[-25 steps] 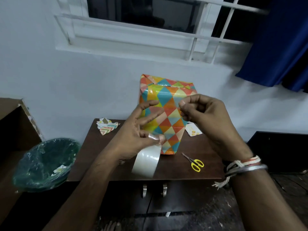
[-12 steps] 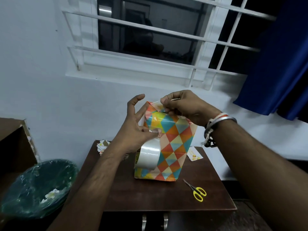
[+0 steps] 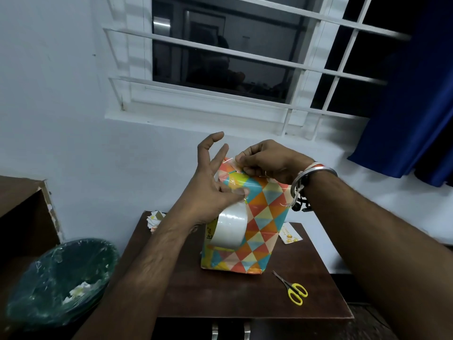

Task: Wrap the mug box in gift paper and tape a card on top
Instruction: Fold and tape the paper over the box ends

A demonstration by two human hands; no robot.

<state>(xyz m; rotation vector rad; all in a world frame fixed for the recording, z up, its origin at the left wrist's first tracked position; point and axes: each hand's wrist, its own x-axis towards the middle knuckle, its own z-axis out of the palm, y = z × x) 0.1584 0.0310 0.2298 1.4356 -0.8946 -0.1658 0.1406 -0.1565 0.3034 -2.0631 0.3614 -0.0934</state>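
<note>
Mug box (image 3: pixel 266 217), fully papered, stands upright mid-table (image 3: pixel 220 300). The card (image 3: pixel 291 238) lies flat just behind it to the right, not yet attached. Left hand (image 3: pixel 210 190): thumb and one finger clamp the tape roll (image 3: pixel 231 228) against the box's left front, and the other fingers are spread upward. Right hand (image 3: pixel 267 160): fingertips are pinched together on the free end of the tape strip (image 3: pixel 231 178) at the box's top far-left corner. Judgement: this step seals the top fold. Keep the strip taut between the hands, land the end over the corner, and smooth downward before cutting. The scissors (image 3: pixel 295 290) lie near-right, within reach. Risk: slack strip wrinkling or sticking to itself. Versus one second ago, the right hand has carried the tape end from in front of the box's face up to the top edge. In the last half second there is little change.
</note>
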